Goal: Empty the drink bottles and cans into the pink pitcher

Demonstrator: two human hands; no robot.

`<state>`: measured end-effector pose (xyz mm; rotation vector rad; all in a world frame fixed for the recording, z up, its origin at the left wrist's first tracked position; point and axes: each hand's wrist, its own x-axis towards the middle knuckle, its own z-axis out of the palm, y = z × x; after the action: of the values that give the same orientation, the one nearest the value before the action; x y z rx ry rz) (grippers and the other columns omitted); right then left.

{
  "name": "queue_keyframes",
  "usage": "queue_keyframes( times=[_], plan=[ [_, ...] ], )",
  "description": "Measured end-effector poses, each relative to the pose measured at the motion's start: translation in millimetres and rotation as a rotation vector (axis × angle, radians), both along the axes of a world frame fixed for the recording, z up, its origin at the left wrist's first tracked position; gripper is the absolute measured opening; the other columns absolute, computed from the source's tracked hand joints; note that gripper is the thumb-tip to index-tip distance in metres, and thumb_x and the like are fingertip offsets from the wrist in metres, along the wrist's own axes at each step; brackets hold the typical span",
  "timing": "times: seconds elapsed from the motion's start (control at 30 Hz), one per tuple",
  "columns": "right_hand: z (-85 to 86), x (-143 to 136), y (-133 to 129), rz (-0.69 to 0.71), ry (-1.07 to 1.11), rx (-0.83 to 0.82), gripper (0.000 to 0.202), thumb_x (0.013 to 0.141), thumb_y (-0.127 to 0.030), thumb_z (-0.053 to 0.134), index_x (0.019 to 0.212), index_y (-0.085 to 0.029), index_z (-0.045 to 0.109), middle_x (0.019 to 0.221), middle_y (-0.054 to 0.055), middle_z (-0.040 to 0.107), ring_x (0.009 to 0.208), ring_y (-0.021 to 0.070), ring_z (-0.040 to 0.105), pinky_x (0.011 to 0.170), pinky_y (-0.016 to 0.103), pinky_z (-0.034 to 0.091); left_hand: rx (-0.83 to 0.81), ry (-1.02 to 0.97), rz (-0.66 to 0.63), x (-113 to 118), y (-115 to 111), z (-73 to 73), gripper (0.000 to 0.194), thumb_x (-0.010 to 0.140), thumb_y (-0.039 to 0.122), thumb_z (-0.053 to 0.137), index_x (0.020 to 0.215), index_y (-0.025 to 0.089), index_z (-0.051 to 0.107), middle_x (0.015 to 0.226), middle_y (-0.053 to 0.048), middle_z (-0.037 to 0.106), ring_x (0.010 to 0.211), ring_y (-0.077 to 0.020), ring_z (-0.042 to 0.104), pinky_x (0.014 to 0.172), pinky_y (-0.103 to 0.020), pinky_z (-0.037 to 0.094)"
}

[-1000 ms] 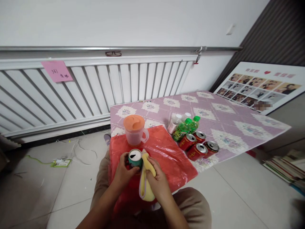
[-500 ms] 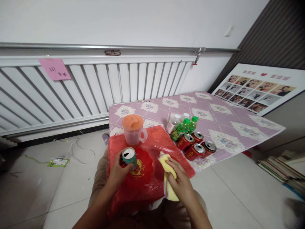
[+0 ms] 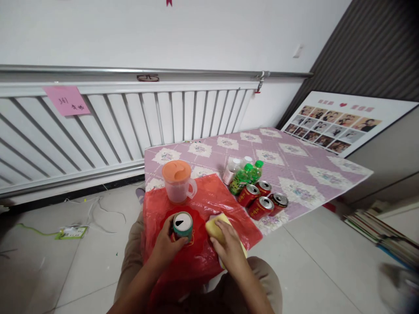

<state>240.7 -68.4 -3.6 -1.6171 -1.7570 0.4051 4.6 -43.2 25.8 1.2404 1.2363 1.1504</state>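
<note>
My left hand (image 3: 168, 240) is wrapped round a green drink can (image 3: 182, 226), its opened silver top facing up. The can is over a red plastic dish (image 3: 166, 220) with a gold pattern. In my right hand (image 3: 229, 244) is a folded yellow cloth (image 3: 218, 223), bunched under the fingers, to the right of the can. Both hands are above a red plastic sheet (image 3: 209, 192) at the near end of the table. Just behind the can stands a clear pitcher (image 3: 176, 189) with an orange lid.
Several red drink cans (image 3: 261, 208), a darker can (image 3: 279, 203) and plastic bottles (image 3: 241, 179) stand right of the sheet on the flowered tablecloth (image 3: 299, 189). A white radiator (image 3: 196, 111) runs behind. A power strip (image 3: 72, 232) and cables lie on the floor at left.
The green can has moved slightly right and toward the dish's middle. My right hand has brought the cloth left, closer to the can, with the fingers now flatter over it. The view has shifted a little.
</note>
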Motion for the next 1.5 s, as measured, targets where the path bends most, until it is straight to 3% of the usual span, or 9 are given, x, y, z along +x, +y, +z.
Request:
queue_keyframes(
  times=[0.17,0.3,0.43,0.67,0.9,1.1,1.27,1.37,1.5],
  plan=[
    [34.0,-34.9,-8.5,0.145,0.258,-0.173,0.078,0.071,-0.022,0.071,0.145,-0.023,0.047,0.146,0.013,0.053,0.137,0.0299,0.048,0.114,0.051,0.038,0.014,-0.019,-0.132,13.7,-7.8,7.4,0.068,0.062,0.012,0.068,0.128,0.018,0.052,0.133,-0.013,0.061,0.126,-0.0282,0.057,0.113,-0.045,0.040],
    [46.7,-48.6,-15.1,0.184,0.354,-0.260,0.088,0.065,-0.018,0.074,0.147,-0.024,0.044,0.149,0.012,0.052,0.138,0.0305,0.046,0.116,0.053,0.034,0.005,-0.038,-0.193,15.9,-10.7,7.4,0.069,0.062,0.012,0.068,0.129,0.018,0.052,0.134,-0.013,0.061,0.127,-0.0282,0.056,0.113,-0.044,0.041],
    [44.6,-50.3,-17.7,0.161,0.367,-0.290,0.092,0.062,-0.018,0.075,0.148,-0.024,0.042,0.149,0.012,0.051,0.138,0.0313,0.047,0.116,0.054,0.033,-0.006,-0.046,-0.199,14.8,-11.4,5.9,0.069,0.062,0.013,0.068,0.129,0.018,0.052,0.133,-0.013,0.061,0.126,-0.0282,0.057,0.112,-0.044,0.043],
    [26.5,-56.0,-16.9,0.087,0.381,-0.178,0.086,0.065,-0.015,0.066,0.147,-0.021,0.040,0.148,0.014,0.051,0.138,0.0306,0.047,0.116,0.053,0.034,0.021,-0.070,-0.234,26.4,-14.0,10.3,0.067,0.064,0.015,0.068,0.129,0.016,0.050,0.134,-0.015,0.060,0.127,-0.0293,0.056,0.113,-0.047,0.041],
    [38.9,-50.4,-20.9,0.083,0.454,-0.132,0.077,0.060,-0.007,0.060,0.135,-0.021,0.051,0.136,0.012,0.062,0.126,0.0278,0.058,0.110,0.047,0.043,0.023,-0.064,-0.253,38.0,-18.6,6.5,0.069,0.064,0.020,0.071,0.130,0.017,0.052,0.136,-0.015,0.059,0.129,-0.0308,0.055,0.113,-0.046,0.043],
    [44.5,-33.8,-23.7,0.028,0.521,-0.134,0.078,0.061,-0.013,0.068,0.136,-0.020,0.048,0.131,0.012,0.065,0.120,0.0279,0.062,0.105,0.046,0.048,0.023,-0.086,-0.300,36.2,-18.5,1.4,0.078,0.068,0.025,0.075,0.139,0.020,0.045,0.148,-0.017,0.050,0.137,-0.0320,0.049,0.113,-0.047,0.042],
    [44.0,3.4,-14.6,-0.158,0.562,-0.145,0.076,0.065,-0.029,0.074,0.136,-0.020,0.046,0.120,0.011,0.070,0.104,0.0256,0.069,0.091,0.042,0.056,-0.093,-0.039,-0.139,21.3,-13.2,5.4,0.058,0.073,0.038,0.074,0.126,0.020,0.057,0.128,-0.015,0.064,0.118,-0.0300,0.063,0.097,-0.044,0.055],
    [31.6,34.1,-2.2,-0.311,0.487,-0.067,0.074,0.066,-0.039,0.074,0.133,-0.019,0.049,0.122,0.012,0.068,0.108,0.0276,0.067,0.093,0.044,0.055,-0.138,-0.055,-0.078,11.8,-11.9,5.6,0.056,0.073,0.046,0.073,0.120,0.020,0.059,0.114,-0.012,0.069,0.102,-0.0268,0.070,0.085,-0.040,0.059],
    [4.9,68.5,17.9,-0.453,0.351,0.009,0.070,0.067,-0.041,0.074,0.129,-0.019,0.053,0.119,0.012,0.069,0.108,0.0289,0.066,0.097,0.047,0.051,-0.105,-0.058,-0.027,3.4,-15.6,-0.7,0.049,0.072,0.047,0.074,0.112,0.021,0.063,0.104,-0.009,0.073,0.095,-0.0251,0.071,0.082,-0.039,0.060]
  ],
)
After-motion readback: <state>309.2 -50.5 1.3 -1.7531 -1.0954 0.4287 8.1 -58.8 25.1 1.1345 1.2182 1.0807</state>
